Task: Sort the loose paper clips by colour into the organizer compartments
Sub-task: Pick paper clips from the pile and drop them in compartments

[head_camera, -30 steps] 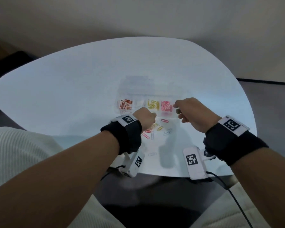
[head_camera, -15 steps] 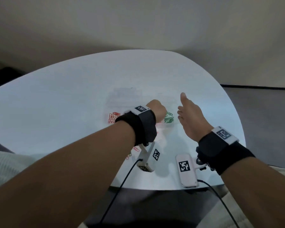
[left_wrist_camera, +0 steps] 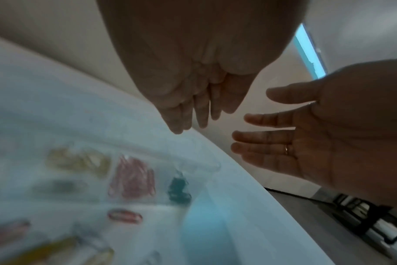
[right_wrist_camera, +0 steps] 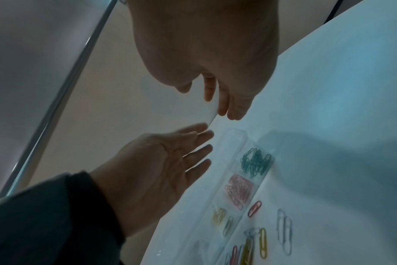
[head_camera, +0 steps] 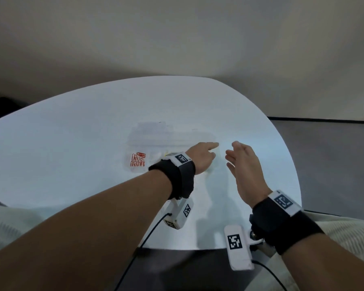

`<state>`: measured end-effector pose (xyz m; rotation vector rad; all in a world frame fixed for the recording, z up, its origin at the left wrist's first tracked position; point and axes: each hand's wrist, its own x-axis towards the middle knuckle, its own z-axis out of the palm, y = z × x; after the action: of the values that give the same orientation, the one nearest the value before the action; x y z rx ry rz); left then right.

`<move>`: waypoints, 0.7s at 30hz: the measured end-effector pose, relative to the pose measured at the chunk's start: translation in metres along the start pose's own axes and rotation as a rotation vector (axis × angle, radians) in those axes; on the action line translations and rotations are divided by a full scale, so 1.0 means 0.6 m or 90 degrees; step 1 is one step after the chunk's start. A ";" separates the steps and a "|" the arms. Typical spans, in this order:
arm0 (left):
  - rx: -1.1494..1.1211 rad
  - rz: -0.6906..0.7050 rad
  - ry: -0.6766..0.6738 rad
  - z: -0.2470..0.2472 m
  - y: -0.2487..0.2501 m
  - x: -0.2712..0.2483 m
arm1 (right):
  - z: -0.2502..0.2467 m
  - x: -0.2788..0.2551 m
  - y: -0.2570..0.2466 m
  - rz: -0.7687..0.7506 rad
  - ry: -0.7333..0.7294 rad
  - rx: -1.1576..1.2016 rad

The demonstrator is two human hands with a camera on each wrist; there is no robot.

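Head view: our left hand and right hand hover spread, holding nothing, above the organizer; loose paper clips lie on the worktop beside it.

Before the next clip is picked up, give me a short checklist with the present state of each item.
1. Left hand free: ok, fingers straight, nothing held.
2. Right hand free: ok, open palm, nothing held.
3. Organizer open: ok, no lid over the compartments.
4. Colours kept apart: ok for green clips and pink clips; farther compartments cannot tell.
5. Loose clips left on the table: not ok, several still outside.
6. Loose clips untangled: cannot tell, some overlap.
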<state>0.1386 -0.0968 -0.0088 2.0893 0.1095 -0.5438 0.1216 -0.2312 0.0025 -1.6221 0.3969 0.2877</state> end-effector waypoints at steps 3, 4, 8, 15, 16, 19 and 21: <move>0.000 0.034 0.032 -0.031 0.002 -0.030 | 0.006 -0.010 -0.009 -0.019 0.000 -0.012; 0.007 0.031 0.033 -0.046 0.001 -0.046 | 0.008 -0.015 -0.012 -0.023 -0.012 -0.025; 0.141 -0.008 0.016 -0.099 -0.024 -0.130 | 0.028 -0.042 -0.007 -0.046 -0.121 -0.125; 0.392 -0.105 -0.005 -0.124 -0.144 -0.214 | 0.100 -0.082 0.059 -0.138 -0.299 -0.529; 0.399 -0.120 -0.012 -0.120 -0.160 -0.219 | 0.109 -0.086 0.073 -0.150 -0.313 -0.589; 0.394 -0.131 -0.011 -0.105 -0.196 -0.232 | 0.125 -0.098 0.110 -0.144 -0.365 -0.730; 0.385 -0.102 -0.013 -0.086 -0.209 -0.238 | 0.127 -0.107 0.130 -0.156 -0.393 -0.809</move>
<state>-0.0082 0.0342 -0.0231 2.6765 0.1104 -0.7647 0.0345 -0.1548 -0.0484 -2.6220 -0.6039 0.9407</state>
